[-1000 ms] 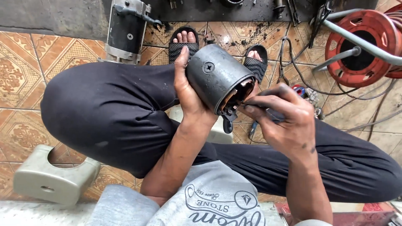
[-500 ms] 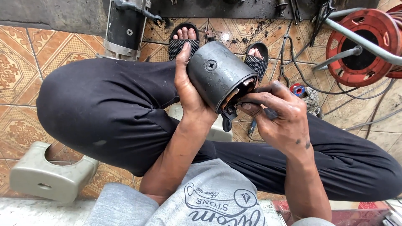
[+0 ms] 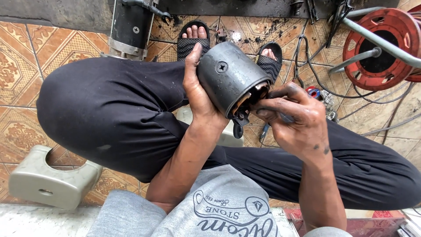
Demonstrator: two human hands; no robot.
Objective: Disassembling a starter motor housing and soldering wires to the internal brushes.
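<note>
Head view: left hand (image 3: 199, 94) cups a dark metal cylinder (image 3: 230, 81) above the knees. Right hand (image 3: 296, 120), fingers curled, pinches at its open end. Red reel (image 3: 379, 44) far right; grey stool (image 3: 48, 182) near left.

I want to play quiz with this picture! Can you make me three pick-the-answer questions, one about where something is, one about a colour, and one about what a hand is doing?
1. Where does the small grey stool lie?
A. on the tiled floor, lower left
B. on the person's lap
C. on top of the reel

2. What colour is the big reel at the upper right?
A. blue
B. red
C. yellow

3. What is the left hand doing?
A. resting flat on the floor
B. hanging free
C. gripping the dark metal cylinder

Answers: 1 A, it lies on its side on the tiles. 2 B, its rim and spokes are red. 3 C, the palm wraps the cylinder while the right hand has its fingertips at the open end.
</note>
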